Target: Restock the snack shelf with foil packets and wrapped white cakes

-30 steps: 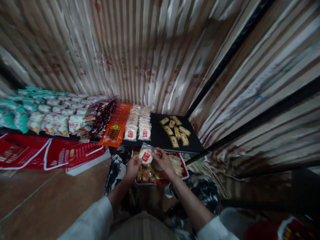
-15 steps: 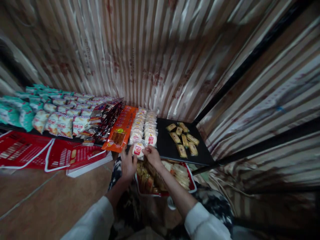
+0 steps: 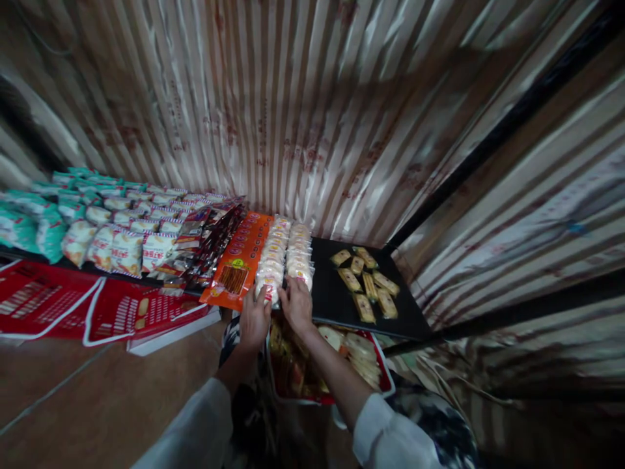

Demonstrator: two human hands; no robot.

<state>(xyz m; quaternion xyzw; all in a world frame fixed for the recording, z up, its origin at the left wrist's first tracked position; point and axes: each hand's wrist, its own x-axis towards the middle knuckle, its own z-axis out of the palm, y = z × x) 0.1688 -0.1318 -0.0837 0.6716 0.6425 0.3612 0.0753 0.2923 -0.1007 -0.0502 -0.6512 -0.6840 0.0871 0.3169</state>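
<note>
Two rows of round white snack packets with red print stand on a black shelf (image 3: 336, 306). At the front of the left row, a white snack packet (image 3: 268, 291) leans against the others, between my hands. My left hand (image 3: 254, 322) is at its left side, fingers stretched and apart, thumb by its edge. My right hand (image 3: 297, 309) lies over the front of the right row (image 3: 299, 254), partly hiding its front packet. Its thumb is near the left row's front packet, fingers extended. Neither hand is visibly wrapped round a packet.
Left of the rows lie an orange snack bag (image 3: 239, 260), dark red packets (image 3: 209, 241), white bags (image 3: 127, 247) and teal bags (image 3: 49, 234). Several yellow packets (image 3: 364, 306) lie at right. Below are a red basket (image 3: 388, 378) of packets and red boxes (image 3: 117, 319).
The white packet held between both hands has moved up from the shelf's front edge to the front of the left row. My right hand has shifted forward over the right row.
</note>
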